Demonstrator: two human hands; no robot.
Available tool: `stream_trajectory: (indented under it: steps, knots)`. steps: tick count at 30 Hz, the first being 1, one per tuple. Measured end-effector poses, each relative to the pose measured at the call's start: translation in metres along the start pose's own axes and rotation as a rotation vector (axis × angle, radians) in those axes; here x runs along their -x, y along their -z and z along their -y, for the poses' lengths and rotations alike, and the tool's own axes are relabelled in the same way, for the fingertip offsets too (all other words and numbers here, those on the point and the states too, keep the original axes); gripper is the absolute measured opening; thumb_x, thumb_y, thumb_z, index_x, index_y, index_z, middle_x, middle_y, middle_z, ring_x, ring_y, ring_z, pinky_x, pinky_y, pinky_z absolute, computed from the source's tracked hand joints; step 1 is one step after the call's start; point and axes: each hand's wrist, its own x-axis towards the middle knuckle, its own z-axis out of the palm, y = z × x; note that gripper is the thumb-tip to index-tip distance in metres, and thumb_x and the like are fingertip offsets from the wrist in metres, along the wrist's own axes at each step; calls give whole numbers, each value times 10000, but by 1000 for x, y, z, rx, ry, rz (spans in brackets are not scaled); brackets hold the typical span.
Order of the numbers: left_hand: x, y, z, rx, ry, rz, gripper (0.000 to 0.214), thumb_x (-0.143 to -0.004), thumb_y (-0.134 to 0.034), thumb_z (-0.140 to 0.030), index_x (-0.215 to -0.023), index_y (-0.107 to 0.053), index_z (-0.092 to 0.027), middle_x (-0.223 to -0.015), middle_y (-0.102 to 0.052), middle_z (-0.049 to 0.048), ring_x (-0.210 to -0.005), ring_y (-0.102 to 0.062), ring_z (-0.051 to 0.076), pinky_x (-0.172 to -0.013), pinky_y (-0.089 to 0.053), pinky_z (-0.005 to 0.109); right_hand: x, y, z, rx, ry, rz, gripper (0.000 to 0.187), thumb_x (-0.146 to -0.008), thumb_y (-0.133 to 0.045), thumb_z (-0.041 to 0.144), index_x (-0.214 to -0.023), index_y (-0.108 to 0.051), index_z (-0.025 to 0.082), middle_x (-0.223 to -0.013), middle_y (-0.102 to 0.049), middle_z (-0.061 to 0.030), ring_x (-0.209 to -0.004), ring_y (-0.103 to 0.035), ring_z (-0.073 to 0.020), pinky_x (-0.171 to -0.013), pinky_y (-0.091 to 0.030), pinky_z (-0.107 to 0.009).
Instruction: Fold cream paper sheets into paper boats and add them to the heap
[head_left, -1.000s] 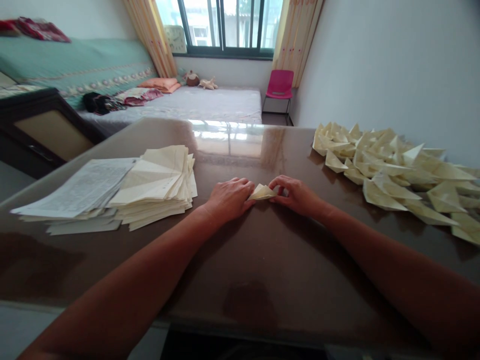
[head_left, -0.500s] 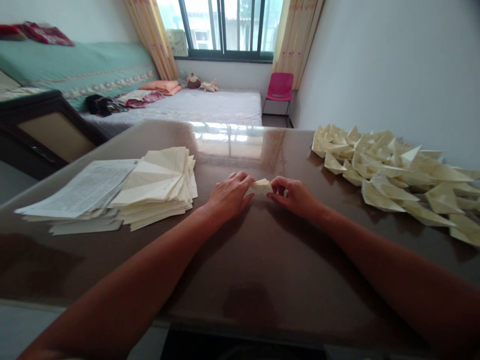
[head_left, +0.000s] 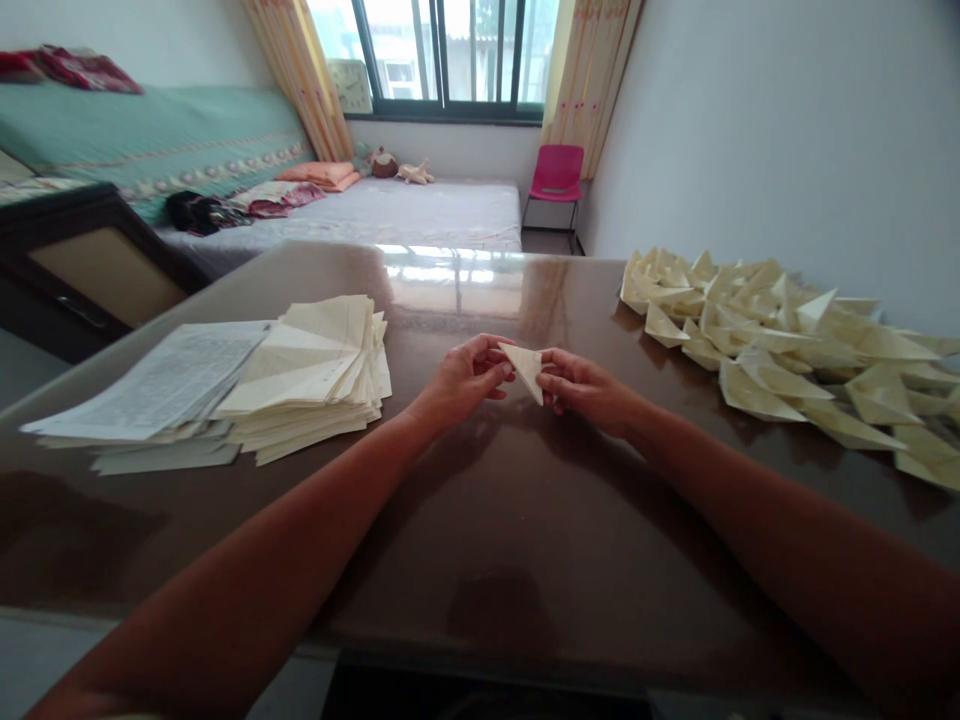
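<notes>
A small cream piece of folded paper [head_left: 527, 371], triangular in outline, is held up a little above the brown table [head_left: 480, 560]. My right hand [head_left: 585, 388] pinches its right side, the thumb in front and the fingers behind. At its upper left corner, my left hand [head_left: 469, 378] has curled fingers and thumb closed on the edge. The fingertips behind the paper are partly hidden.
On the left lies a stack of cream paper sheets [head_left: 300, 360], beside printed sheets [head_left: 165, 380]. A heap of folded paper boats [head_left: 772, 330] covers the table's right side by the wall. Beyond stand a bed [head_left: 450, 212] and a pink chair [head_left: 557, 175].
The folded paper has been lifted and turned from a thin strip near the tabletop to a triangle facing me. My left hand has rolled over, bringing its thumb up.
</notes>
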Motion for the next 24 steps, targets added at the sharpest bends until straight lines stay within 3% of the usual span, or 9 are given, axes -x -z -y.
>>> stream_trajectory:
  steps: [3,5,9,14,18,24]
  knots:
    - [2,-1,-3,36,29,48,309,-771,-669,-366,-978,-596,-150,-929,-620,49,-856,-629,159,-598,-541,203,2,-4,4,-24,-9,-21,559,-863,-576,362,-1368,-377,226,-735,-540,31,-621,-495,-99,-529,-417,-194]
    - [3,-1,-5,51,40,72,342,-762,-684,-380,-994,-604,-142,-964,-618,60,-865,-624,164,-608,-543,206,2,-5,4,-19,-13,-26,576,-870,-566,342,-1397,-364,231,-736,-539,28,-611,-486,-95,-533,-421,-193]
    - [4,-2,-5,49,32,104,367,-775,-680,-376,-1043,-610,-134,-1010,-623,83,-894,-624,181,-627,-544,206,1,-6,2,27,14,21,519,-887,-538,358,-1370,-426,208,-778,-560,8,-605,-475,-91,-543,-429,-200]
    - [4,-4,0,10,7,125,401,-798,-653,-373,-1114,-596,-134,-1033,-634,88,-857,-637,172,-628,-553,219,1,-10,2,242,128,66,435,-912,-488,433,-1251,-517,162,-847,-587,-18,-619,-476,-101,-549,-419,-218]
    - [4,-5,4,-144,-63,144,400,-822,-602,-327,-1178,-583,-146,-1016,-634,80,-819,-639,162,-625,-567,243,2,-10,2,422,197,51,362,-905,-510,416,-1131,-564,138,-849,-600,-26,-676,-499,-119,-613,-416,-234]
    - [5,-5,4,-384,-212,142,361,-830,-560,-247,-1184,-609,-194,-1100,-591,70,-875,-645,144,-686,-542,209,5,-8,1,508,208,67,336,-916,-477,411,-1128,-539,158,-806,-607,-14,-690,-531,-137,-659,-424,-256]
